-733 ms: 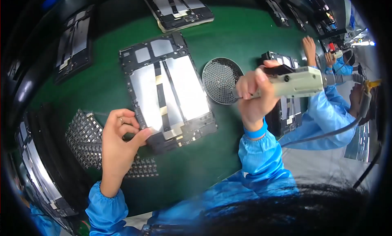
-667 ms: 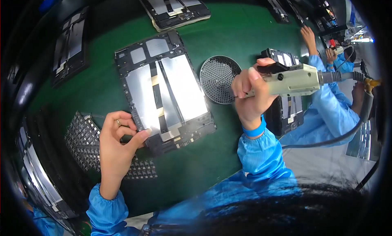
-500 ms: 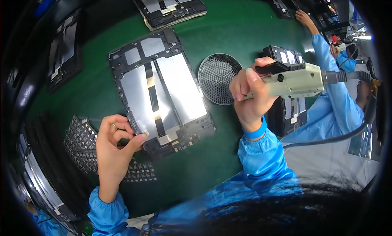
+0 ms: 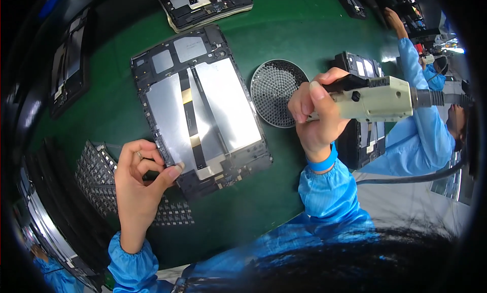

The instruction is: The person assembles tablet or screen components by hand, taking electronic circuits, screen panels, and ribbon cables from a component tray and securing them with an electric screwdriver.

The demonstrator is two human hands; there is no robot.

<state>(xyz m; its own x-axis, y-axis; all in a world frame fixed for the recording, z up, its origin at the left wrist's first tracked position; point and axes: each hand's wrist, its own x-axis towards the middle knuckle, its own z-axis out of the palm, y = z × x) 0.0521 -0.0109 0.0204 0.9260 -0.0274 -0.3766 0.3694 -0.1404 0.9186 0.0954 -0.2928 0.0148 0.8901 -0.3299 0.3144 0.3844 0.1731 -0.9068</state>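
Observation:
An opened tablet body (image 4: 226, 102) lies slightly askew on the green table, its silver plates, black frame and dark ribbon cables facing up. My left hand (image 4: 141, 186) pinches its lower left edge, thumb on top and fingers curled at the side. A small black piece (image 4: 150, 176) shows inside that hand, its kind unclear. My right hand (image 4: 323, 115) is wrapped round a pale green power screwdriver (image 4: 378, 100) with a black lever, held roughly level. Its tip is hidden behind my fingers. Just left of that hand sits a round dimpled screw dish (image 4: 278, 92), partly covered by it.
Black mesh-like strips of small parts (image 4: 94, 176) lie left of my left hand. Another opened tablet (image 4: 208, 6) rests at the back, with a stack of tablets (image 4: 368, 141) at the right. A co-worker's blue sleeve (image 4: 416, 141) and a dark cable (image 4: 416, 176) are beyond.
The whole view has shifted slightly. My right hand and the screwdriver appear a little farther right, still beside the dish. My left hand keeps its hold on the tablet edge.

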